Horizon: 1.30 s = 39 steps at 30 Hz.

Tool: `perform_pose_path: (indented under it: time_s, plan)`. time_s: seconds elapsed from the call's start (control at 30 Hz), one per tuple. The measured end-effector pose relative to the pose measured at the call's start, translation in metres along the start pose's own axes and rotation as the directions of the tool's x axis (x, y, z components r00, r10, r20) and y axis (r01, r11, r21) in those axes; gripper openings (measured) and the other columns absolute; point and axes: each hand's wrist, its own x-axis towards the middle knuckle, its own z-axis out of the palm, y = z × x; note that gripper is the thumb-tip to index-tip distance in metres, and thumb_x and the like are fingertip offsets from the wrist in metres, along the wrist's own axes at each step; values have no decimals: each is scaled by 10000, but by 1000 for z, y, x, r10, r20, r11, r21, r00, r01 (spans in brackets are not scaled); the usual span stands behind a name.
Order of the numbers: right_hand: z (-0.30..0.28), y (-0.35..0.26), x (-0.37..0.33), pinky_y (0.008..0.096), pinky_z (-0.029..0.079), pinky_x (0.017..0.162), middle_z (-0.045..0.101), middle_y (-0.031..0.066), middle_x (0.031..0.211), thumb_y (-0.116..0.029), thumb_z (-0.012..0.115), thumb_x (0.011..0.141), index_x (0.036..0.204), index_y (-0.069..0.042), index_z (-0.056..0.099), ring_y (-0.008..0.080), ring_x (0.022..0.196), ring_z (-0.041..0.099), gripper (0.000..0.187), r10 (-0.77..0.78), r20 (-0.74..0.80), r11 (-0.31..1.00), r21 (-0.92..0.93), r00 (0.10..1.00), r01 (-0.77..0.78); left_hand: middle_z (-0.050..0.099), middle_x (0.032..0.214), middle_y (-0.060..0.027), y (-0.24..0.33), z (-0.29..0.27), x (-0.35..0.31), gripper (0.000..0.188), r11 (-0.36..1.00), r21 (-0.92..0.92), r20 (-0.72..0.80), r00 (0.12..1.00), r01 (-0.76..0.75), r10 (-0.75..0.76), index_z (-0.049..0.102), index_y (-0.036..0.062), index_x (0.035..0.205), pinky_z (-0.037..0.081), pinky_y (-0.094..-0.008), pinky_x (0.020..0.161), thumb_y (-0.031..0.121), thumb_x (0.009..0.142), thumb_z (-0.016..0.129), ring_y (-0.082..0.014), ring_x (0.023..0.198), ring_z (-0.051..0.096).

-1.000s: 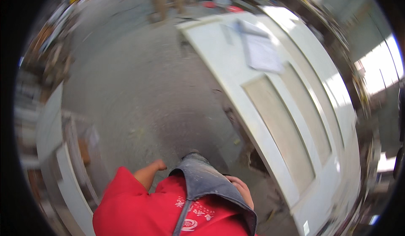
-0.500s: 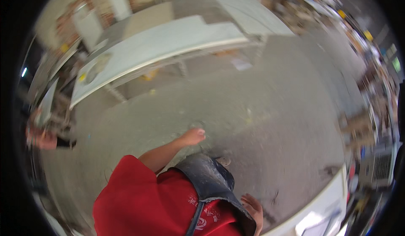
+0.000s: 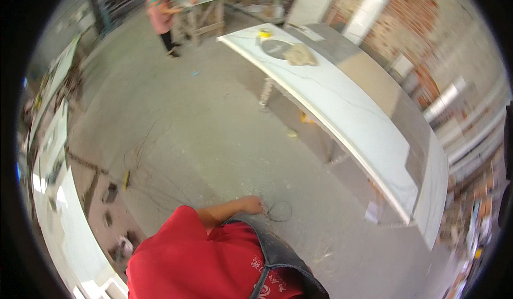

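Note:
My left hand point(image 3: 252, 205) hangs in front of my body, at the edge of my dark apron point(image 3: 280, 245). Its fingers look curled in, somewhat blurred, with no object showing in them. Just beyond it, a thin loop of cable point(image 3: 280, 212) lies on the grey floor; I see no grip on it. My right hand is out of the picture. To the right stands a long table topped with a white veined slab point(image 3: 342, 93). On that slab are an oval cutout point(image 3: 276, 48), a beige cloth point(image 3: 300, 55) and a yellow roll point(image 3: 265, 33).
A person in a pink top point(image 3: 161, 18) stands at a wooden-framed table point(image 3: 202, 18) at the far left. White slabs point(image 3: 75, 213) line the left side. Cables and a yellow tool point(image 3: 126, 179) lie on the floor. A brick wall point(image 3: 411, 26) rises behind the long table.
My view has swung to the left, so the long table now sits to the right and the person at the far left shows fully. My right hand has gone out of view.

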Motion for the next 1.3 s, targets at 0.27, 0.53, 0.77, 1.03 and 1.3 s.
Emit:
perform_pose_path:
  time_s: [0.27,0.53,0.77,1.03,1.3]
  plan:
    - [112,-189,194,375,437,1114,618,176,1386,25,583,919,1392,51,552,270,1300,582,475,306,412,847,-529,858,-48,706,1179,-217,-139,-81,-71,484,890,-331,-505,738,314,-448,680,17,1218,522,-476,964,398,925,621,-411,1104,658]
    - [216,-169,328,391,471,1080,632,212,1355,-26,649,921,1421,55,520,289,1234,629,522,587,649,702,-706,484,97,725,1162,-206,-60,-72,-244,471,514,-839,-506,92,181,-858,684,26,1242,526,-435,973,358,910,643,-379,1103,677]
    - [353,-167,399,331,489,1026,661,189,1295,-98,677,944,1419,68,517,241,1169,645,529,780,567,557,-822,265,119,728,1170,-201,-56,-36,-236,470,197,-976,-203,-58,92,-977,707,15,1211,519,-415,977,357,889,682,-361,1123,676]
    - [558,-145,474,300,525,905,711,136,1209,-149,671,967,1362,51,572,186,1086,675,454,686,695,594,-706,216,385,707,1246,-194,-129,-151,-265,477,298,-954,-297,-36,-26,-954,688,9,1262,495,-380,1017,340,918,688,-303,1163,666]
    - [795,-66,489,293,522,919,726,126,1172,-129,680,957,1319,53,610,172,1080,670,411,765,631,496,-705,129,507,718,1207,-130,-181,-201,-358,445,197,-806,-57,-258,-558,-964,643,-31,1324,516,-344,969,223,958,646,-230,1098,668]
